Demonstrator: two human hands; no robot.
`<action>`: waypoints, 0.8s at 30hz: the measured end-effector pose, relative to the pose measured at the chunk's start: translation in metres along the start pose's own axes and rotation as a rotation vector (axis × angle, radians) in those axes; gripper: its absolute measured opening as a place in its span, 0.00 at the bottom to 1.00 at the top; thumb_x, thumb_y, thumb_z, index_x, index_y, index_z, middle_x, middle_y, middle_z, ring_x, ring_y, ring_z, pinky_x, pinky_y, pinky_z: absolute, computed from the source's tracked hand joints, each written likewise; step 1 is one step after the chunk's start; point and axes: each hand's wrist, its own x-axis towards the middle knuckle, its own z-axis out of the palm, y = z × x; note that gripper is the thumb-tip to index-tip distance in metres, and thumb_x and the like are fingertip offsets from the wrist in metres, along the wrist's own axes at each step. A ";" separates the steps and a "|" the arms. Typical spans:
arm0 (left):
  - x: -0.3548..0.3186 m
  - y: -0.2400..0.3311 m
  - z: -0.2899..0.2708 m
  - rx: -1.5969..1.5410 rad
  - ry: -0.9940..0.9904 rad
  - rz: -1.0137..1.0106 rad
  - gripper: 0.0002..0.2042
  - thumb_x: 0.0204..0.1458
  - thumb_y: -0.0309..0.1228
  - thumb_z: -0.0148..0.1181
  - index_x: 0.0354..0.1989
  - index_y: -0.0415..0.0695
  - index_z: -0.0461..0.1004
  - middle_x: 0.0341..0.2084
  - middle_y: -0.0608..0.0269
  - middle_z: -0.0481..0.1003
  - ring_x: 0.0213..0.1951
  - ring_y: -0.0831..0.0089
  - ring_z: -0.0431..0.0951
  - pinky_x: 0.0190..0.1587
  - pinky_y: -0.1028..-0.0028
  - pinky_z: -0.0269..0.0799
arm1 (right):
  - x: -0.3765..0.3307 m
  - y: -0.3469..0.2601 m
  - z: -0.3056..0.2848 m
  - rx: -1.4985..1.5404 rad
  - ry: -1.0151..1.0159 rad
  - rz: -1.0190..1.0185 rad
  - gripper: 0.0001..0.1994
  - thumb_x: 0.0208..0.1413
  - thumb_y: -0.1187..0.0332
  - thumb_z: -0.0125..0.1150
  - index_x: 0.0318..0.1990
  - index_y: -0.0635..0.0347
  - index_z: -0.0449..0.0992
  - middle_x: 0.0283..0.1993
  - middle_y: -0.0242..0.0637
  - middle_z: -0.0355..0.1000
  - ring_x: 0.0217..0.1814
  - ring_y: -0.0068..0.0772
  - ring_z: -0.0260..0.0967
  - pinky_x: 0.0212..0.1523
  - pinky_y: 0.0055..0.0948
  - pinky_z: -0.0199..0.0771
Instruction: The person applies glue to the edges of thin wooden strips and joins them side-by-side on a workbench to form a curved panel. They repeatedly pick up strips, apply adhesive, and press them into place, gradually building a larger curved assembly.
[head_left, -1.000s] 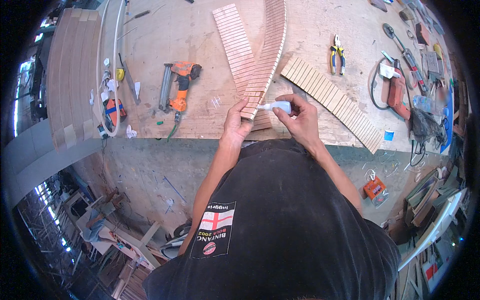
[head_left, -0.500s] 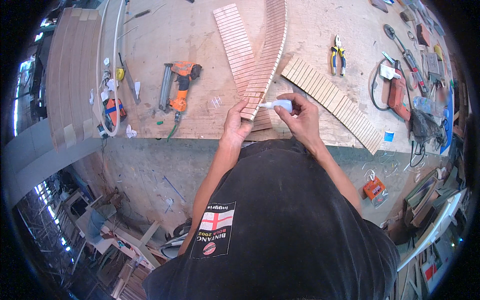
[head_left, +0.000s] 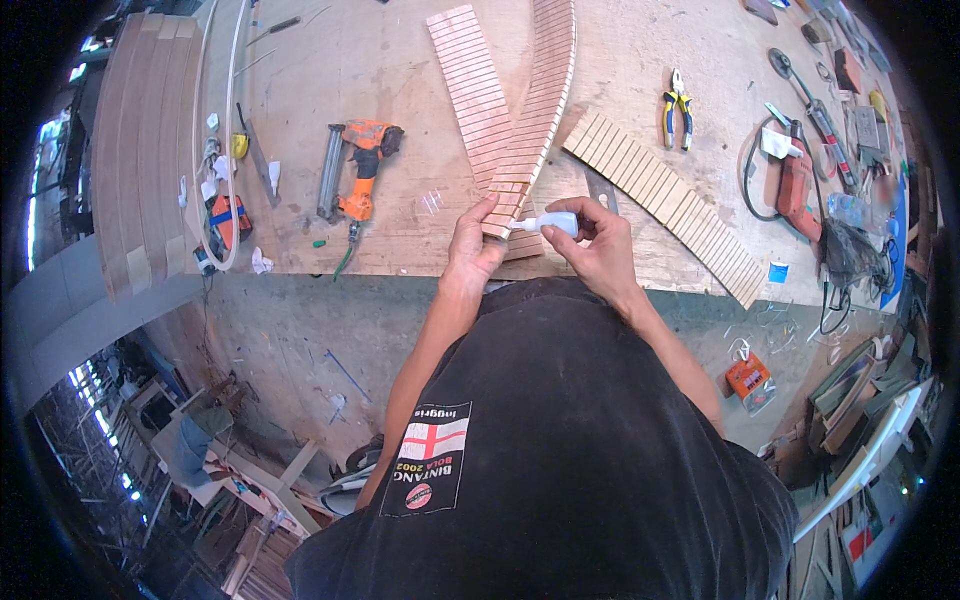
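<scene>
I've got the right hand (head_left: 605,243) pinching a small, translucent white squeeze bottle (head_left: 560,224) between thumb and fingers, the bottle lying nearly level and its narrow nozzle pointing left. That tip is right up at the edge of a long, curved, pale wooden strip cut with crosswise slots (head_left: 543,110), near its lower end; whether it actually touches, I can't tell from up here. Over to the left hand (head_left: 473,243): it's closed around that same end, thumb on top, other fingers mostly hidden underneath. The strip runs up from there and out past the top of my view, crossing over a straight, pinkish, slotted wooden strip (head_left: 468,75). Just right of the bottle, a broad, tan, slotted wooden strip (head_left: 665,205) slants across the pale plywood bench (head_left: 620,60), its lower end reaching the front edge. Further out now, yellow, blue and black pliers (head_left: 677,110) lie above that one, jaws upward. Off left I see an orange and black nail gun (head_left: 362,175) on its side, a green hose (head_left: 348,260) at its handle. On the far right sits a dull red corded power tool (head_left: 795,190).
</scene>
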 end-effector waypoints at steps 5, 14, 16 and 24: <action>0.000 0.001 0.000 0.008 0.005 -0.007 0.15 0.63 0.25 0.60 0.56 0.33 0.73 0.51 0.50 0.80 0.53 0.60 0.81 0.61 0.63 0.76 | 0.001 -0.002 0.001 0.010 0.003 -0.019 0.13 0.55 0.71 0.74 0.46 0.63 0.84 0.34 0.34 0.82 0.32 0.21 0.74 0.34 0.24 0.74; 0.002 0.001 -0.002 -0.002 -0.008 0.000 0.16 0.62 0.24 0.60 0.57 0.32 0.72 0.51 0.49 0.80 0.53 0.61 0.82 0.62 0.65 0.75 | 0.004 0.002 0.000 -0.041 0.036 -0.020 0.12 0.55 0.69 0.74 0.46 0.62 0.84 0.33 0.34 0.81 0.31 0.21 0.74 0.33 0.24 0.74; 0.000 0.001 -0.001 -0.003 -0.013 0.000 0.16 0.62 0.24 0.60 0.57 0.32 0.72 0.51 0.49 0.80 0.53 0.61 0.82 0.62 0.65 0.75 | 0.005 0.002 -0.001 -0.035 0.037 -0.017 0.12 0.55 0.69 0.74 0.45 0.62 0.84 0.33 0.34 0.81 0.30 0.21 0.74 0.33 0.24 0.74; -0.001 0.002 0.000 0.015 0.033 -0.012 0.16 0.62 0.25 0.61 0.56 0.32 0.73 0.51 0.51 0.80 0.53 0.62 0.82 0.61 0.66 0.75 | 0.004 0.008 0.000 0.009 0.046 -0.034 0.12 0.55 0.69 0.74 0.45 0.62 0.84 0.32 0.34 0.81 0.30 0.20 0.74 0.33 0.23 0.74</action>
